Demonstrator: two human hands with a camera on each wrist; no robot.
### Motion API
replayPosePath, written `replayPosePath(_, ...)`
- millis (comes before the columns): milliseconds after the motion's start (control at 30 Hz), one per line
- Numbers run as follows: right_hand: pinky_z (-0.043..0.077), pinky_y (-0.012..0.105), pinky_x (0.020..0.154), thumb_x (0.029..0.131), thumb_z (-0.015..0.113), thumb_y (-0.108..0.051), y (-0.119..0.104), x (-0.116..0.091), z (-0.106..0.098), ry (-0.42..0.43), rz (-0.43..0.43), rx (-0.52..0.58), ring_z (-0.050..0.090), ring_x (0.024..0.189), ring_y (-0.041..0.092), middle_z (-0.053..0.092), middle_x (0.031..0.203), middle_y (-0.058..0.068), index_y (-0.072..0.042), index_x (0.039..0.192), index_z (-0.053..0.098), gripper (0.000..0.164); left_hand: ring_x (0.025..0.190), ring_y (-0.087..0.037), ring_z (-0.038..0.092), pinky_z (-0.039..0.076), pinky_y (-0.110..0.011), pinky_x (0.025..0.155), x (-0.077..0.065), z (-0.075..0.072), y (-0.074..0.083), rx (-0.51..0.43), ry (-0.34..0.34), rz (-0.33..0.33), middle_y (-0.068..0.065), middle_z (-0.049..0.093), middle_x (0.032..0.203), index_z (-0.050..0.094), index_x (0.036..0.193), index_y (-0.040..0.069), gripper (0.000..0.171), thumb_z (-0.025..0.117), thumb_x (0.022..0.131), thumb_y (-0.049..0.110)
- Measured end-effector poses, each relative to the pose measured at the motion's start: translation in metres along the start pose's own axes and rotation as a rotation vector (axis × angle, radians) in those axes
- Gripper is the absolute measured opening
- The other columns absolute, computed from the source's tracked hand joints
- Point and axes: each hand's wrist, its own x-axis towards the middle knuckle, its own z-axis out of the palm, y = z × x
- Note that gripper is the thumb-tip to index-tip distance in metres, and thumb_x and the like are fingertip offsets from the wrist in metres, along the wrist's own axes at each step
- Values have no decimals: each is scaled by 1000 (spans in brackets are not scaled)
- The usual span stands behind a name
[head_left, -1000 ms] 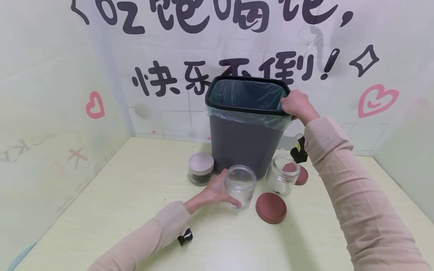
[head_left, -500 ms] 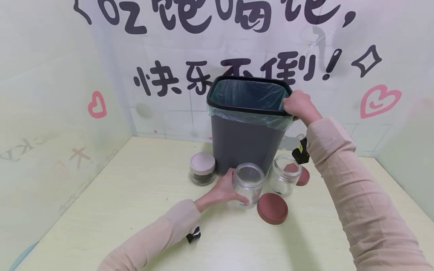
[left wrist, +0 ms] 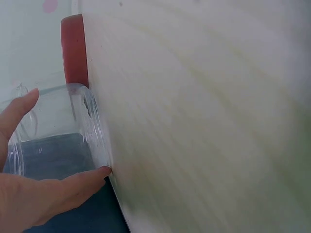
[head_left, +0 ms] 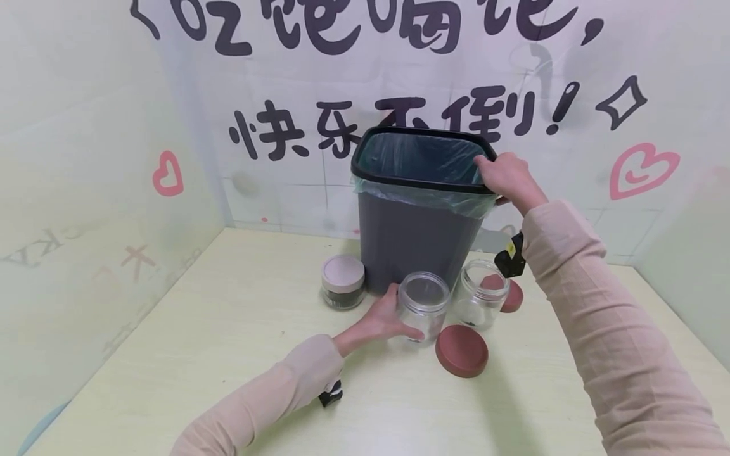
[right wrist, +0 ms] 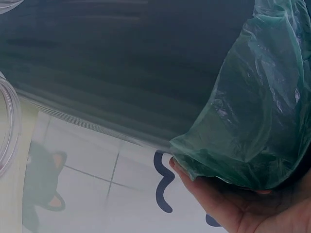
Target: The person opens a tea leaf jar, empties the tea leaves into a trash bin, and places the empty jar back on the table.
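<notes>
In the head view my left hand (head_left: 377, 322) holds a clear jar (head_left: 426, 304) without a lid, upright on the table before the bin. The left wrist view shows its fingers and thumb spread around the jar (left wrist: 56, 114). My right hand (head_left: 509, 179) grips the right end of the black rim of a dark grey trash can (head_left: 416, 244). A thin green bag (head_left: 450, 201) lines the can and folds over its rim. In the right wrist view the hand (right wrist: 243, 208) holds the rim from below, through the bag.
Right of the held jar stands another open clear jar (head_left: 485, 304). A red lid (head_left: 462, 351) lies in front, and a second red lid (head_left: 514, 296) behind that jar. A jar with a pale lid (head_left: 343, 278) stands left of the can. A printed wall (head_left: 296, 206) closes the back.
My left hand has moved the jar rightward along the table, closer to the other open jar. My right hand stays on the can's rim. The view has shifted slightly.
</notes>
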Motion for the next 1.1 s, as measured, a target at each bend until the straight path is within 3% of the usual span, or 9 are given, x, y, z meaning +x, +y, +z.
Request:
replayPosePath(100,58,33,63,98,24,-45,2,-1,-2,-21,-4,50,48,112,38,37,132,30,6,110,45,57,119,-35,50,42,-45,101,0,-2,1,-3,-13,3,-22,53,125,36,129,-6,90,88,59,15)
replayPosePath(233,57,32,67,96,16,-53,6,-3,-6,-44,-8,93,42,120,38,32,139,30,13,137,29,78,119,-34,50,42,-44,100,0,-5,1,-3,-32,1,-24,52,127,34,132,-6,92,87,60,15)
replayPosePath(367,57,30,67,95,14,-56,14,-7,-12,-2,-31,80,49,102,33,44,116,26,11,127,40,79,121,-34,50,42,-43,101,-1,-11,3,-12,-55,2,-25,51,130,32,135,-5,92,86,63,15)
replayPosePath(467,52,39,80,96,12,-55,24,-12,-15,58,-62,23,52,93,37,47,106,27,12,118,46,78,125,-34,47,41,-43,103,-4,-20,3,-31,-77,18,-23,49,133,33,136,-3,88,84,66,14)
replayPosePath(633,41,49,85,97,14,-53,48,-29,-11,174,-110,5,53,95,42,56,107,33,14,116,49,77,120,-35,51,44,-44,99,-12,-40,0,-85,-79,91,-22,52,130,41,130,-4,70,78,73,11)
replayPosePath(733,46,34,73,98,19,-50,63,-41,-2,197,-128,58,61,76,22,59,109,32,14,120,48,74,113,-36,55,48,-42,95,-15,-53,-3,-144,-18,137,-24,55,123,48,123,-8,54,74,77,6)
replayPosePath(867,50,17,64,101,24,-44,79,-58,16,104,-191,212,56,65,-5,59,107,30,15,121,46,66,108,-38,58,51,-39,92,-18,-72,-5,-233,139,141,-27,58,116,53,116,-11,42,69,79,-2)
replayPosePath(967,54,17,69,102,29,-37,83,-69,36,-4,-250,347,59,72,-5,60,105,26,15,120,46,58,108,-38,58,51,-39,91,-20,-85,-9,-257,272,104,-26,58,115,53,115,-10,40,69,78,-5)
replayPosePath(1100,55,22,73,102,35,-27,74,-82,67,-54,-336,423,66,82,10,61,102,29,15,116,49,47,113,-35,54,50,-42,92,-20,-96,-14,-199,404,46,-24,57,120,52,118,-7,45,71,78,0)
